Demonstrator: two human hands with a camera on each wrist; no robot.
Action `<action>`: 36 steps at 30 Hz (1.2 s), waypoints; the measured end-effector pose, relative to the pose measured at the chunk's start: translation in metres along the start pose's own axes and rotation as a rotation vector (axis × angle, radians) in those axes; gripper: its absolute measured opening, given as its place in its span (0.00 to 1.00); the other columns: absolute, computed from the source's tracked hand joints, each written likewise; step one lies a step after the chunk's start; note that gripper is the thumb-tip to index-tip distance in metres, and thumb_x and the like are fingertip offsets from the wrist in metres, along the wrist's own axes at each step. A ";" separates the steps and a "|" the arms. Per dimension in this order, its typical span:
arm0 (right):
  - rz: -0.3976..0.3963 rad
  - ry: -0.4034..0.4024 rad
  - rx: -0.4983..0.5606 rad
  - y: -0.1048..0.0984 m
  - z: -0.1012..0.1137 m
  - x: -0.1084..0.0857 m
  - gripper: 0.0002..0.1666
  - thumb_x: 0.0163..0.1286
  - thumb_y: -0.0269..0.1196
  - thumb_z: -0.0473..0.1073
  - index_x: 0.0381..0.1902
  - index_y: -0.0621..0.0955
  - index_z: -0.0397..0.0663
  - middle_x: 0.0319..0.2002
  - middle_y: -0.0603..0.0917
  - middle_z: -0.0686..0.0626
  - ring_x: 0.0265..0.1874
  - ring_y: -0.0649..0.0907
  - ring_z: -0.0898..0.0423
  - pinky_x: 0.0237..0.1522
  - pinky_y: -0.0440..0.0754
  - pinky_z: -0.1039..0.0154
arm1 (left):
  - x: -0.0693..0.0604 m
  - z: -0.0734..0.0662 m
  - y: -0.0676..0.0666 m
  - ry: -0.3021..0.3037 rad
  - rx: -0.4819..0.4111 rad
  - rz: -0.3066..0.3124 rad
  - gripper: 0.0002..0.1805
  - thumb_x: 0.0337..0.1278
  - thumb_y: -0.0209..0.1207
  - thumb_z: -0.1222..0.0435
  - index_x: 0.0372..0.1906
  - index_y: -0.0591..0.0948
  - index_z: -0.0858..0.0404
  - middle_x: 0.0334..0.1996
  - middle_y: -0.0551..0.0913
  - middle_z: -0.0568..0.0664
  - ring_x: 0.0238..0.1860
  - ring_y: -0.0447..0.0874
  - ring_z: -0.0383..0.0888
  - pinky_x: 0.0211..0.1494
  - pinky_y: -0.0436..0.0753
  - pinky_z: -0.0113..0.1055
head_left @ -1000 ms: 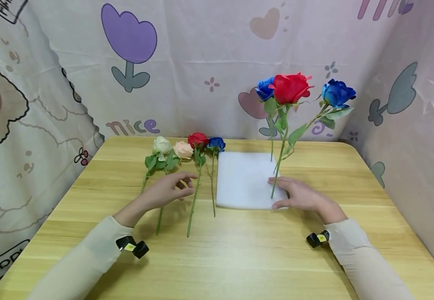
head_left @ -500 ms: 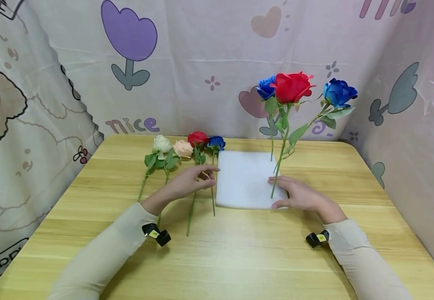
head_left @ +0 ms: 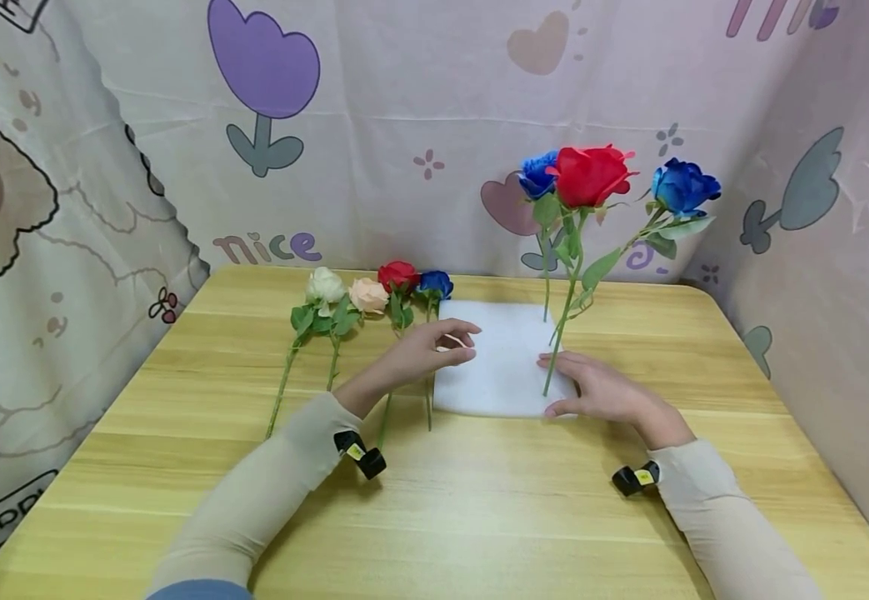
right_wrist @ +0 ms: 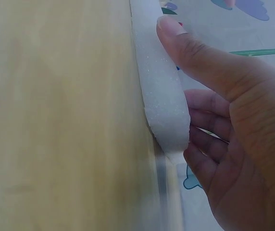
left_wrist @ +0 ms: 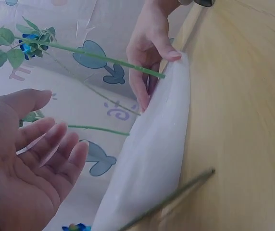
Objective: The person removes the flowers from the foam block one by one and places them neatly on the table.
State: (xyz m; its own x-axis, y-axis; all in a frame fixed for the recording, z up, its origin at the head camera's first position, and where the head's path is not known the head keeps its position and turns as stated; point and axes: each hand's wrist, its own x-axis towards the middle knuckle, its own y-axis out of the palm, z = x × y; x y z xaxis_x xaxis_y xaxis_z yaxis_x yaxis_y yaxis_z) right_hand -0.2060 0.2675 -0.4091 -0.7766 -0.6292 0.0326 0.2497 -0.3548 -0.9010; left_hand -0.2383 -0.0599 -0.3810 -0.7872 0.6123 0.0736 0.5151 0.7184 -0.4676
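Observation:
A white foam board (head_left: 490, 358) lies on the table, with a red rose (head_left: 591, 177) and two blue roses (head_left: 684, 187) standing upright in its right part. My right hand (head_left: 606, 392) rests at the board's right edge, thumb on the near corner and fingers beside the red rose's stem; in the right wrist view the thumb and fingers touch the foam (right_wrist: 164, 91). My left hand (head_left: 427, 354) hovers over the board's left side, holding nothing. Its fingers are loosely bent in the left wrist view, palm (left_wrist: 27, 168) facing the standing stems.
Left of the board, a white rose (head_left: 325, 286), a peach rose (head_left: 368, 296), a red rose (head_left: 398, 275) and a blue rose (head_left: 436, 284) lie on the wooden table (head_left: 479, 508). My left forearm passes over some stems. A patterned cloth (head_left: 404, 83) hangs behind.
My left hand has moved right, from above the lying stems to over the board's left side. My right hand has stayed at the board's right edge.

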 end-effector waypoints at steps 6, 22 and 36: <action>-0.029 0.015 0.007 0.002 -0.001 -0.005 0.49 0.55 0.71 0.64 0.65 0.73 0.37 0.65 0.73 0.41 0.65 0.69 0.40 0.64 0.69 0.42 | 0.016 -0.004 0.015 -0.001 -0.101 0.010 0.23 0.66 0.61 0.55 0.63 0.77 0.55 0.48 0.80 0.48 0.50 0.81 0.45 0.51 0.83 0.35; 0.000 0.057 0.036 0.002 -0.002 -0.005 0.52 0.54 0.71 0.65 0.67 0.72 0.39 0.67 0.71 0.41 0.67 0.68 0.41 0.65 0.68 0.43 | 0.043 0.000 0.044 0.004 -0.217 0.082 0.26 0.68 0.58 0.56 0.65 0.74 0.63 0.55 0.80 0.53 0.52 0.80 0.44 0.55 0.81 0.35; 0.004 0.036 0.022 0.001 0.000 0.001 0.51 0.54 0.71 0.66 0.66 0.72 0.39 0.65 0.73 0.43 0.63 0.72 0.46 0.60 0.73 0.48 | 0.056 0.003 0.061 0.005 -0.205 0.141 0.23 0.68 0.58 0.53 0.60 0.79 0.61 0.50 0.83 0.43 0.51 0.82 0.46 0.54 0.80 0.33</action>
State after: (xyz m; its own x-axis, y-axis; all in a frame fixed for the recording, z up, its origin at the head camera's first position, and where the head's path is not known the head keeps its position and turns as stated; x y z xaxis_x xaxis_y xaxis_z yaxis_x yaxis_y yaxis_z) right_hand -0.2061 0.2666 -0.4099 -0.7959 -0.6053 0.0134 0.2648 -0.3678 -0.8914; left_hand -0.2521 0.0174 -0.4079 -0.7013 0.7124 0.0250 0.6781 0.6775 -0.2850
